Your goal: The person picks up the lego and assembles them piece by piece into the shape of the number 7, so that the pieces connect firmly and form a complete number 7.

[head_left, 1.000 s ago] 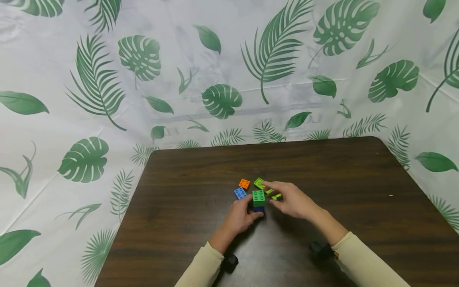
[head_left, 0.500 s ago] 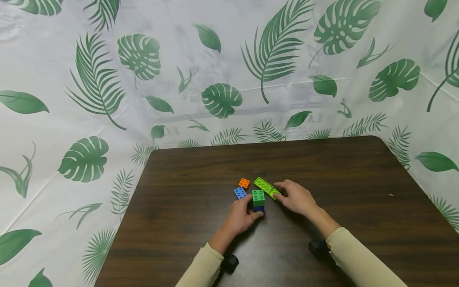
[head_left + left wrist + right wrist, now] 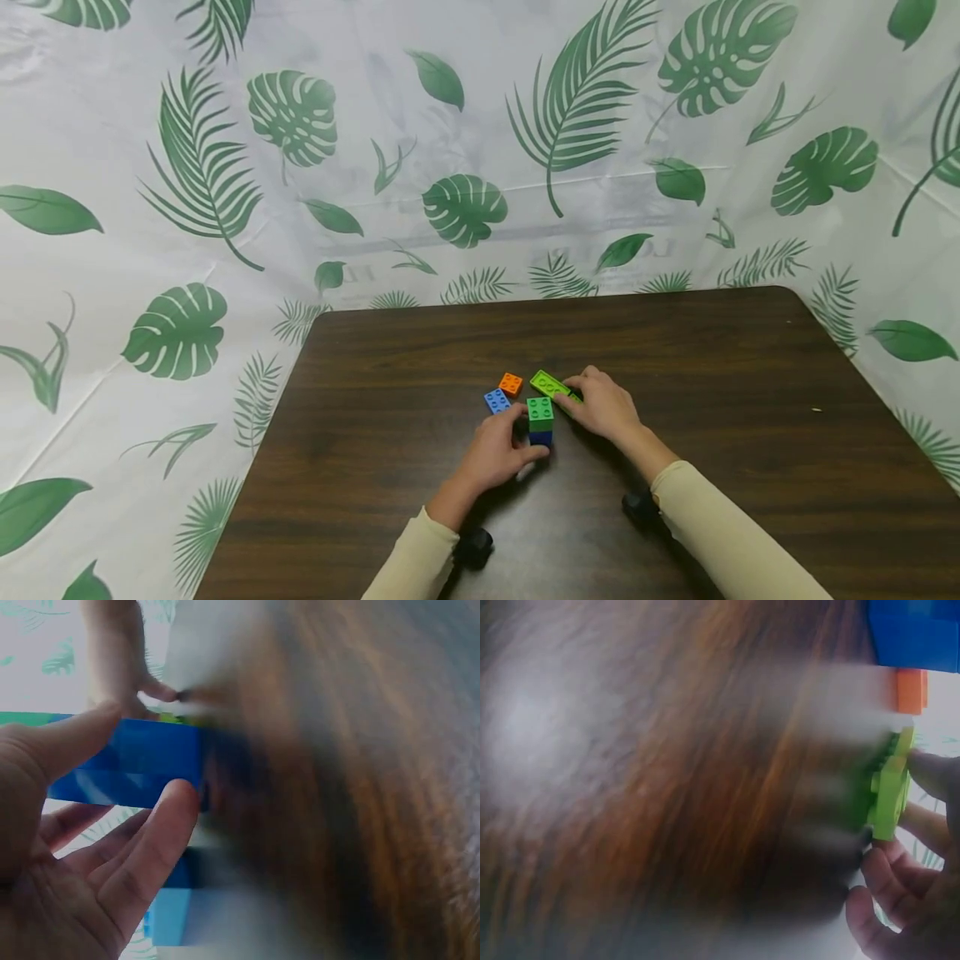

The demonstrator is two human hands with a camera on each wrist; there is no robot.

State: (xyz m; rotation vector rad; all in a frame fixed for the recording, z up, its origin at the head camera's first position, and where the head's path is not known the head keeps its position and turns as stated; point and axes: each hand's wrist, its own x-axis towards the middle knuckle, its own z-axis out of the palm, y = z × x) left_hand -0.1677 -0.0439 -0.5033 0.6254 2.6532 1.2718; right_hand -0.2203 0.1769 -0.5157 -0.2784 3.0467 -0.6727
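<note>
just below the middle of the frame, i find the left hand point(image 3: 491, 450) first. its thumb and fingers pinch the dark blue block point(image 3: 541, 437). a light blue block point(image 3: 497, 401) lies just past its knuckles, and an orange block point(image 3: 511, 384) sits near that, a bit higher up. next comes the green block point(image 3: 540, 412), sitting on top of the dark blue one. from so far off, i can't tell if this little tower touches the table point(image 3: 375, 433).

right of the tower is a flat lime piece point(image 3: 547, 382), lying on a slant with its hollow side up. i can't tell if it is one piece or two in a row. the right hand point(image 3: 606, 408) has its thumb and fingers bent round the lime end.

i worry most about the lime piece. it is thin, so it could slip out or flip if the right hand squeezes crooked. a bump from that thumb could tip the tower, or a knuckle could shove the light blue block.

i can't read any brand. pale marks like letters show on the leafy cloth point(image 3: 465, 208), too faint to read.
</note>
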